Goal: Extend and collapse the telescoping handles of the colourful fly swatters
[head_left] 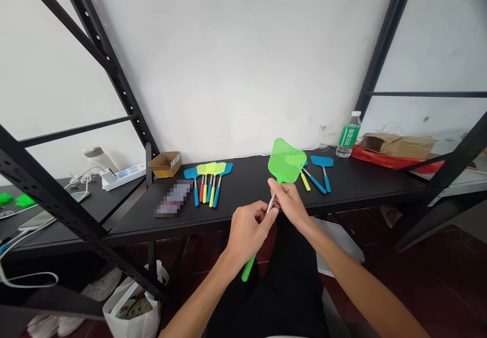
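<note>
Both my hands hold one green fly swatter (287, 161) above the front edge of the black shelf. My right hand (291, 203) is closed round it just below the perforated green head. Lower down, my left hand (249, 226) grips the metal shaft, and the green handle end sticks out beneath it. Beyond my right hand lie a blue swatter (321, 162), with a second blue handle (316, 181) and a yellow handle (305, 181) partly hidden by the green head. Left of my hands, several blue, yellow and red-handled swatters (211, 169) lie side by side.
A small open cardboard box (165, 164) and a blurred flat item (174, 198) are at the left. A water bottle (348, 136) and a brown carton (399, 145) stand right. Black uprights (390, 33) frame the shelf. A power strip (124, 175) lies far left.
</note>
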Available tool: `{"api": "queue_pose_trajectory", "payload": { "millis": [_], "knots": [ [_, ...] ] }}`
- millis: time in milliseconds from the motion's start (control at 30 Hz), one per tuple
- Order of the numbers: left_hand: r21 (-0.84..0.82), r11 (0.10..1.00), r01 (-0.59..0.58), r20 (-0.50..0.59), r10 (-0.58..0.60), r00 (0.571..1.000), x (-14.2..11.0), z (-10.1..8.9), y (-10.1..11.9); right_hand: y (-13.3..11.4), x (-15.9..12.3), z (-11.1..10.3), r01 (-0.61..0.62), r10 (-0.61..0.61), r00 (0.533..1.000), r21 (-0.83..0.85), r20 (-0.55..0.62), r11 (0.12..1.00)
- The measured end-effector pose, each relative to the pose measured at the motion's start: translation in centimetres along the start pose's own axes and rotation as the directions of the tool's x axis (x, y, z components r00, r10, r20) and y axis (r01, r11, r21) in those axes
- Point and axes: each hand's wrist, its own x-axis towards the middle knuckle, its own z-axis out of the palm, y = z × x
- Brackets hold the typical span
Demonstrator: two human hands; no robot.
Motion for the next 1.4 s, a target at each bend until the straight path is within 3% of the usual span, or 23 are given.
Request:
{"api": "queue_pose_trajectory", "payload": {
  "millis": [133,467,833,1400],
  "knots": [
    [-0.121,0.993,0.015,0.089,-0.004,0.996,-0.1,0.1,0.3,0.3,0.0,0.1,-0.004,0.001,0.998,0.045,0.065,0.999],
    [-0.381,0.921,0.079,0.185,-0.007,0.983,-0.1,1.0,0.6,0.3,0.3,0.2,0.034,-0.042,0.998,0.190,0.038,0.981],
    [-0.459,0.879,0.129,0.216,-0.030,0.976,0.1,1.4,0.3,0.4,0.6,0.3,0.022,-0.028,0.999,0.247,0.022,0.969],
    [-0.608,0.755,0.246,0.285,-0.082,0.955,-0.6,3.5,0.2,-0.2,1.0,0.4,-0.149,0.105,0.986,0.421,0.128,0.894]
  ]
}}
